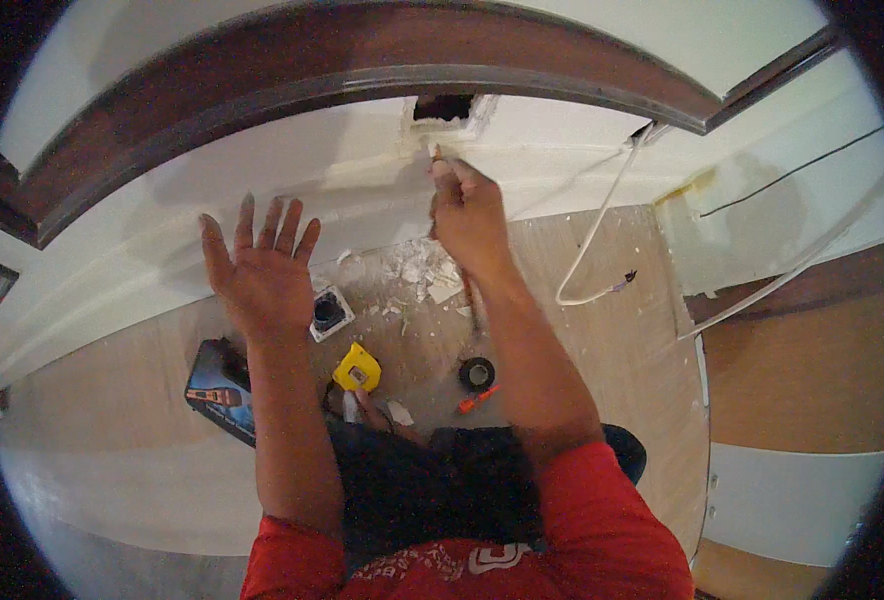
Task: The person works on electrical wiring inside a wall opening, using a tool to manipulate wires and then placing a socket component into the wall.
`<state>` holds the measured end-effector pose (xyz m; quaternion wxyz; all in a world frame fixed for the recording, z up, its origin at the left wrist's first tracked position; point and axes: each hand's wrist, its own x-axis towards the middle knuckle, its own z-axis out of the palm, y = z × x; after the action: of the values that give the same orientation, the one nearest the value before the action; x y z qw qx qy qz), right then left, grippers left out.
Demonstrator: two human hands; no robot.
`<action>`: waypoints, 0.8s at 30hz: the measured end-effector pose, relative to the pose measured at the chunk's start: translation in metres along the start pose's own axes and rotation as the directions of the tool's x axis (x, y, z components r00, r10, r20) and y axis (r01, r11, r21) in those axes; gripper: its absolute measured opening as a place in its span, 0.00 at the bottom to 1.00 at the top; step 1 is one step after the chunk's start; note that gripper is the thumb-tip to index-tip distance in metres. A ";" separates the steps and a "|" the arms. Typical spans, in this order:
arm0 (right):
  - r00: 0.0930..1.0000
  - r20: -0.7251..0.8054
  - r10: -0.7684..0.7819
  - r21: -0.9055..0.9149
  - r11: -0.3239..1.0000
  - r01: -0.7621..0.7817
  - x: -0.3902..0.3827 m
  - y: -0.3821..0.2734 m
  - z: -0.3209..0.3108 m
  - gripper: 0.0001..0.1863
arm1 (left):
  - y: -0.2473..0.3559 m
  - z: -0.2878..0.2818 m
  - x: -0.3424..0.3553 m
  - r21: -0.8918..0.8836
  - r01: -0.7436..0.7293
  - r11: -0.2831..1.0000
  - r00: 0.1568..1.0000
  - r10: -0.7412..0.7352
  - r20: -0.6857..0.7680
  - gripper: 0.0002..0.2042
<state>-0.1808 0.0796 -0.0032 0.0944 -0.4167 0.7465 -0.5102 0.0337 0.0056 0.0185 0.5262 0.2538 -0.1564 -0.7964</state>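
My left hand [265, 270] is raised in front of the white wall, its fingers spread and nothing in it. Close below the square hole [443, 108] cut in that wall, my right hand [470, 205] is closed around a slim tool with an orange-brown end [438, 153]; most of it is hidden by my fingers, so its kind is unclear. White plaster rubble [427, 272] lies on the floor beneath. Beside my left wrist is a square white-rimmed box [330, 312] with a dark inside.
A yellow tape measure [358, 368], a roll of black tape [477, 374] and an orange-handled tool [476, 400] lie before my legs. A printed dark box [219, 392] stands at left. White cable [596, 230] hangs from the wall at right, under a dark wooden rail [362, 50].
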 end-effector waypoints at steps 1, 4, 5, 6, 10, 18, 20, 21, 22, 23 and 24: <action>0.983 -0.028 -0.180 -0.170 0.970 0.173 0.003 -0.004 -0.005 0.12 | 0.000 -0.003 0.001 0.019 -0.013 1.000 1.000 0.013 0.003 0.44; 0.977 0.013 -0.212 -0.567 0.804 0.182 0.006 -0.019 -0.030 0.11 | 0.001 -0.003 0.002 0.074 -0.037 0.997 0.999 0.038 -0.014 0.45; 0.975 0.025 -0.222 -0.648 0.739 0.184 0.009 -0.026 -0.034 0.11 | 0.001 -0.001 0.001 0.092 -0.042 0.995 0.999 0.045 -0.024 0.45; 0.988 0.029 -0.154 -0.725 0.677 0.127 0.010 -0.035 -0.037 0.11 | -0.001 0.000 0.001 0.099 -0.047 0.994 0.998 0.050 -0.026 0.45; 0.836 0.165 -0.524 -0.738 0.497 0.457 0.025 -0.027 -0.045 0.11 | -0.003 -0.002 0.001 0.100 -0.052 0.994 0.999 0.052 0.000 0.45; 0.793 0.292 -0.535 -0.701 0.444 0.558 0.043 -0.039 -0.051 0.07 | 0.001 -0.002 0.002 0.096 -0.050 0.994 0.999 0.051 -0.012 0.45; 0.789 0.299 -0.537 -0.702 0.436 0.563 0.045 -0.038 -0.057 0.07 | 0.000 0.000 0.002 0.091 -0.043 0.995 0.999 0.045 -0.016 0.45; 0.792 0.306 -0.529 -0.710 0.427 0.560 0.046 -0.037 -0.059 0.07 | 0.000 -0.001 0.003 0.091 -0.043 0.995 0.999 0.044 -0.006 0.45; 0.795 0.313 -0.520 -0.718 0.418 0.556 0.047 -0.037 -0.060 0.07 | -0.001 -0.003 0.004 0.091 -0.043 0.995 0.999 0.043 0.004 0.46; 0.795 0.317 -0.518 -0.722 0.412 0.556 0.048 -0.036 -0.060 0.06 | -0.002 -0.004 0.005 0.091 -0.043 0.995 0.999 0.041 0.015 0.47; 0.794 0.320 -0.517 -0.724 0.407 0.557 0.049 -0.036 -0.059 0.06 | -0.001 -0.004 0.005 0.084 -0.043 0.996 0.999 0.043 0.003 0.46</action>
<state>-0.2268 0.0801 0.0683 -0.2511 -0.6413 0.7151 -0.1197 0.0340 0.0015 0.0132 0.5320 0.2720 -0.1955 -0.7777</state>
